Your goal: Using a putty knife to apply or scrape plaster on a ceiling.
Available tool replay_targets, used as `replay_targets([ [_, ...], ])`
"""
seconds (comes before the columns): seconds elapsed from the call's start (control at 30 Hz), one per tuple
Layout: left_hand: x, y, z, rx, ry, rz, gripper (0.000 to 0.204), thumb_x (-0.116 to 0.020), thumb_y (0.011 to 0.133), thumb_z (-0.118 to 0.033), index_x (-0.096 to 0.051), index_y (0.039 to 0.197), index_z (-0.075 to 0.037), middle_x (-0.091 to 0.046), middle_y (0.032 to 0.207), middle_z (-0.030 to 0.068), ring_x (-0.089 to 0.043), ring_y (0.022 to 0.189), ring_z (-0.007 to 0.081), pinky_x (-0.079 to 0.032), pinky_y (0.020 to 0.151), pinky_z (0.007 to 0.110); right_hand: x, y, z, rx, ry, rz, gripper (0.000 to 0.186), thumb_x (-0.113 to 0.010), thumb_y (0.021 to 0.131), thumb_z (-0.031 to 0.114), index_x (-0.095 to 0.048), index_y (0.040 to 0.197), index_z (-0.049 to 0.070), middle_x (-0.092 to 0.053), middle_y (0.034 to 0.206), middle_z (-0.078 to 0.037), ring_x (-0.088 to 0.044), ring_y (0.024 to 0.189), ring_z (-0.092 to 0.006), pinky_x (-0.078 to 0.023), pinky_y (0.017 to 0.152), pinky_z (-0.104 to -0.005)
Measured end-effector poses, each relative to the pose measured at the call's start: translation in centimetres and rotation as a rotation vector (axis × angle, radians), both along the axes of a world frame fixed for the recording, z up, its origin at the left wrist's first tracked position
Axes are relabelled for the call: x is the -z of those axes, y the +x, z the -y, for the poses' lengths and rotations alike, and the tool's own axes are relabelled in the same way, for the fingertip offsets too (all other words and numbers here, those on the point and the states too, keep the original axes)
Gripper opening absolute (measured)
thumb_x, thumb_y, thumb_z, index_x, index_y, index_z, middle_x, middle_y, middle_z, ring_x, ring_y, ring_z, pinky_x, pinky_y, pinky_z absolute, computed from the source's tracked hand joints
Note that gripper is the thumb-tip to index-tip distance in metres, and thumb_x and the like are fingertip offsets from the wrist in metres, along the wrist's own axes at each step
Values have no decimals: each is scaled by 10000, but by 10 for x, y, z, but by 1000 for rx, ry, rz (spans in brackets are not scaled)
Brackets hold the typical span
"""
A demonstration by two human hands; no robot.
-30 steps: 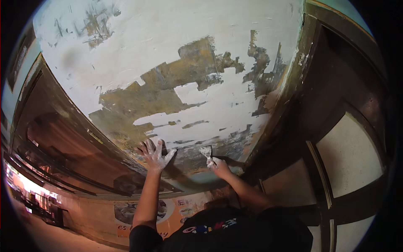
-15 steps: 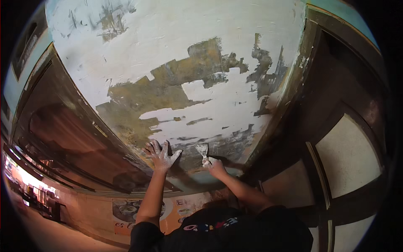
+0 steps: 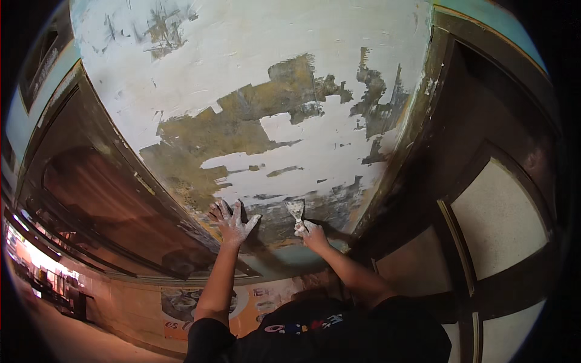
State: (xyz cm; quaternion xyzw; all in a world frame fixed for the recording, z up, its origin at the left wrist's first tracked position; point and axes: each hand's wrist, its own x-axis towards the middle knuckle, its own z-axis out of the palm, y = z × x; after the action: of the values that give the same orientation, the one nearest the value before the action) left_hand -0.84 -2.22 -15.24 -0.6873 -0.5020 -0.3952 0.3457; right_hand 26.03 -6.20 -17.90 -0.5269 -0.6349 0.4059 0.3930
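Observation:
Ahead of me is a wall point(image 3: 266, 36) with white putty smeared over much of it and patches of bare olive-brown surface showing through. My left hand point(image 3: 232, 225), dusted white, lies with its fingers spread against the lower part of the wall. To its right my right hand point(image 3: 311, 236) grips the handle of a putty knife point(image 3: 295, 210). The putty knife's blade points up, and white putty coats it. It is at the grey, thinly smeared strip below the white area; whether its edge touches the wall I cannot tell.
A dark wooden frame with a reddish-brown panel point(image 3: 97, 187) borders the wall on the left. On the right stands a dark wooden door with pale panels point(image 3: 499, 212). An orange printed banner point(image 3: 181, 323) lies low behind my left forearm.
My right hand has shifted slightly right, and the putty knife's blade has moved up and right, standing more upright. My left hand stays in nearly the same place.

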Motion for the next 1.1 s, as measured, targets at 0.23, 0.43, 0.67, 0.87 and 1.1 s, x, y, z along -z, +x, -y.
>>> replay_targets([
  [0.23, 4, 6, 5, -56, -150, 43, 914, -725, 627, -602, -447, 1329, -87, -80, 1443, 351, -9, 1329, 540, -59, 1000, 690, 10, 10, -6, 47, 283, 43, 260, -501, 904, 278, -598, 949, 42, -650, 679, -112, -641, 612, -255, -479, 563, -367],
  [0.43, -17, 34, 5, 39, -35, 78, 960, -723, 633, -605, -334, 1404, -187, -24, 1474, 298, 48, 1343, 513, 27, 973, 719, 5, 18, -3, 239, 411, 136, 286, -493, 915, 305, -569, 932, 30, -623, 661, -140, -608, 648, -357, -473, 595, -415],
  [0.67, -49, 66, -5, 1, -43, 170, 913, -716, 624, -621, -394, 1376, -215, 20, 1496, 250, 123, 1354, 471, 79, 964, 718, 7, 31, 10, 227, 173, 62, 285, -503, 909, 304, -571, 925, 28, -608, 631, -128, -609, 638, -350, -460, 562, -410],
  [0.87, -46, 75, -3, 13, -6, 117, 948, -726, 621, -611, -344, 1403, -233, 76, 1498, 235, 121, 1346, 493, 102, 967, 707, -42, 40, -8, 231, 338, 61, 361, -488, 915, 352, -572, 914, 1, -610, 633, -133, -604, 627, -351, -466, 591, -414],
  [1.1, -58, 112, -4, 70, -84, 194, 848, -734, 645, -562, -430, 1354, -211, 25, 1479, 293, 155, 1315, 539, 113, 914, 744, -22, 61, -1, 199, 271, -10, 326, -477, 914, 333, -555, 877, 19, -604, 620, -126, -607, 604, -331, -467, 573, -408],
])
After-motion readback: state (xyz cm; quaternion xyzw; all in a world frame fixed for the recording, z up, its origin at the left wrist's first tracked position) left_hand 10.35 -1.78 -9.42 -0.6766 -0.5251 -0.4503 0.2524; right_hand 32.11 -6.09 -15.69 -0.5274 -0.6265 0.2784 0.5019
